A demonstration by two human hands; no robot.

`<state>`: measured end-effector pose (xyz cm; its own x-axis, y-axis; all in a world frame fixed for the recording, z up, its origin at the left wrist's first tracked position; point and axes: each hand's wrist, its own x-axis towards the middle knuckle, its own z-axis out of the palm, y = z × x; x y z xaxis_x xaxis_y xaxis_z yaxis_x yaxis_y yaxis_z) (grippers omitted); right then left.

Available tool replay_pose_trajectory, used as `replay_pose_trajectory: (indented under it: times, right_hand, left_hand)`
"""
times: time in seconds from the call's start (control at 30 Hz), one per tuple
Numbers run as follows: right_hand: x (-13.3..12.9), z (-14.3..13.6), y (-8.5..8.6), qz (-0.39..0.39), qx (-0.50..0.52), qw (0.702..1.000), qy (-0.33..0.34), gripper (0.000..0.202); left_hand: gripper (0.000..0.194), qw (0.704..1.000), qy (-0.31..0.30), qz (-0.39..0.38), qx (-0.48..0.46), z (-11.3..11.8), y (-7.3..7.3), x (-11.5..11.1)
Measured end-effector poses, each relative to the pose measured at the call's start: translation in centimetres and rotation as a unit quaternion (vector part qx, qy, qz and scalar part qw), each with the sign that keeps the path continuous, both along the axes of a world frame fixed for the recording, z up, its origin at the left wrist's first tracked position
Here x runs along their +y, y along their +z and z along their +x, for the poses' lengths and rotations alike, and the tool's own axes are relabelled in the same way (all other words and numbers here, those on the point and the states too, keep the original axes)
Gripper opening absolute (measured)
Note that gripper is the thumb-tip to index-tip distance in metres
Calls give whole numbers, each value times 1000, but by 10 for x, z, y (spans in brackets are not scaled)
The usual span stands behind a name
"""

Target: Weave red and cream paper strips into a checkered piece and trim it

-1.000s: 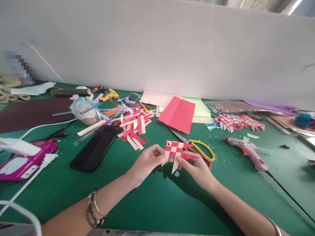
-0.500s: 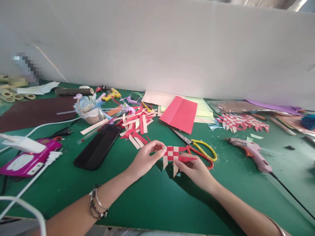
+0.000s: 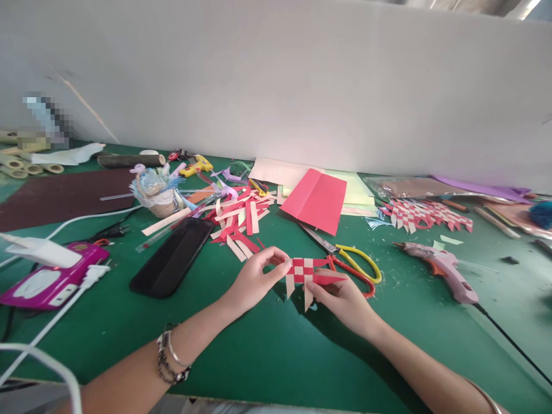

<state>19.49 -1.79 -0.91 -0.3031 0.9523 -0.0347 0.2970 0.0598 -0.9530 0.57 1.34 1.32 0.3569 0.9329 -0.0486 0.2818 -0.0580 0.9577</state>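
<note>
A small woven paper fish [image 3: 303,270] in red and pale pink checks is held just above the green table, its pointed strip ends hanging down and out to the right. My left hand [image 3: 261,277] pinches its upper left corner between thumb and fingers. At the lower right, my right hand [image 3: 340,296] grips it by the strips, thumb in front; the fingers behind are partly hidden. Just behind the right hand lie scissors [image 3: 356,267] with one yellow and one red handle. Past the scissors rests a folded red paper sheet [image 3: 317,198].
Loose paper strips [image 3: 241,215] lie in a pile behind my left hand, beside a black phone [image 3: 172,257]. A pink glue gun [image 3: 448,267] with a cord lies right, near several finished woven pieces [image 3: 426,214]. A magenta power strip [image 3: 56,276] with white cables sits left.
</note>
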Motion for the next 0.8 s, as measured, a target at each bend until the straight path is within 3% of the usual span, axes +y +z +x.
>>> replay_pose_trajectory:
  times: [0.8]
  right_hand:
    - [0, 0, 3, 21, -17, 1000, -1, 35]
  left_hand:
    - [17, 1000, -13, -28, -4, -1, 0, 1]
